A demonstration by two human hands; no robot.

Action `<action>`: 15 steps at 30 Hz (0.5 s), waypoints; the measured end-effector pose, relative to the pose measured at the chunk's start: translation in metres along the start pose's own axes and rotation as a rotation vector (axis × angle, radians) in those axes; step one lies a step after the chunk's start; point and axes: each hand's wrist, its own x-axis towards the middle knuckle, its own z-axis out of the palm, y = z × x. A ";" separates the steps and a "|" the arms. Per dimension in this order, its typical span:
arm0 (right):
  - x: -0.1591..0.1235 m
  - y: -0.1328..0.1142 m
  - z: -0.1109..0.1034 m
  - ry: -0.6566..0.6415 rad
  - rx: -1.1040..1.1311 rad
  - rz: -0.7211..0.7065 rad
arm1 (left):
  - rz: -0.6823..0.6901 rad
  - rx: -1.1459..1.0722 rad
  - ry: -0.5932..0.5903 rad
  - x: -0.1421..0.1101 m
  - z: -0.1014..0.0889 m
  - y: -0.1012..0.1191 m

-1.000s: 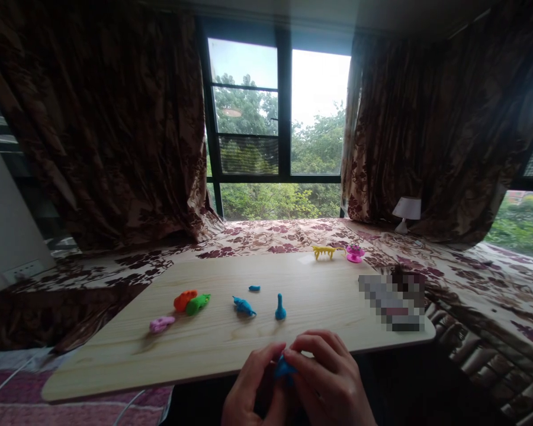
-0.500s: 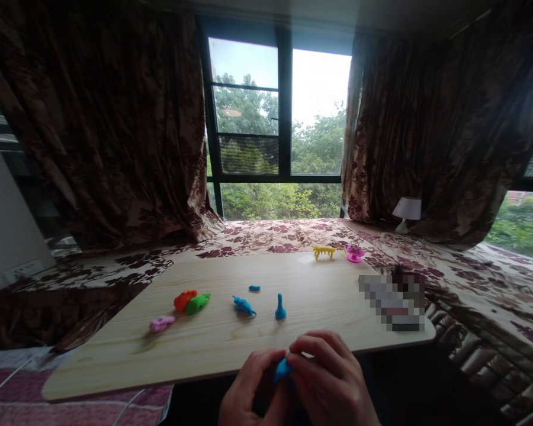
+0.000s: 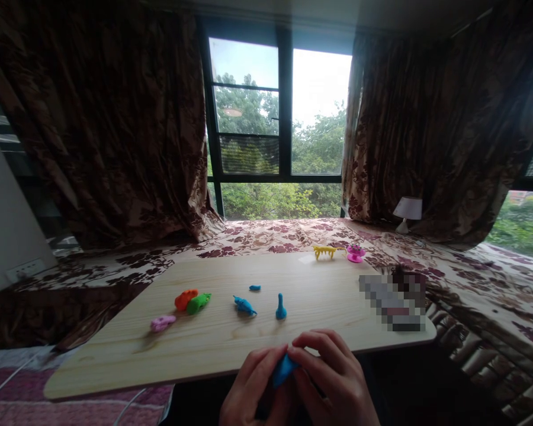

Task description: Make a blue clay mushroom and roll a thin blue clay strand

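Observation:
Both my hands meet at the near edge of a light wooden board [image 3: 204, 349]. My left hand [image 3: 253, 390] and my right hand [image 3: 333, 384] pinch a small blue plastic piece [image 3: 283, 369] between their fingertips. On the board ahead lie other small toy pieces: a blue upright piece [image 3: 281, 307], a blue flat piece [image 3: 244, 305], a tiny blue bit [image 3: 254, 288], an orange piece [image 3: 185, 299], a green piece [image 3: 198, 303] and a pink piece [image 3: 162, 323].
A yellow toy [image 3: 324, 252] and a magenta toy [image 3: 355, 254] sit at the board's far right edge. A blurred-out object [image 3: 393, 302] lies at the right. Flowered cloth [image 3: 471, 284] covers the ledge, with a small white lamp [image 3: 407, 212], brown curtains and a window behind.
My fingers have shifted slightly around the blue piece, which now tilts and shows a bit more between them. Nothing on the board has moved.

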 end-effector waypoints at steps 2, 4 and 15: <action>0.000 0.000 0.000 0.018 0.003 -0.025 | 0.061 0.065 -0.036 0.003 -0.004 -0.002; 0.001 -0.001 0.001 0.051 0.000 -0.059 | 0.054 0.077 -0.052 0.004 -0.005 -0.003; 0.002 0.000 -0.002 -0.080 0.012 0.017 | -0.079 -0.072 -0.041 0.001 0.004 0.000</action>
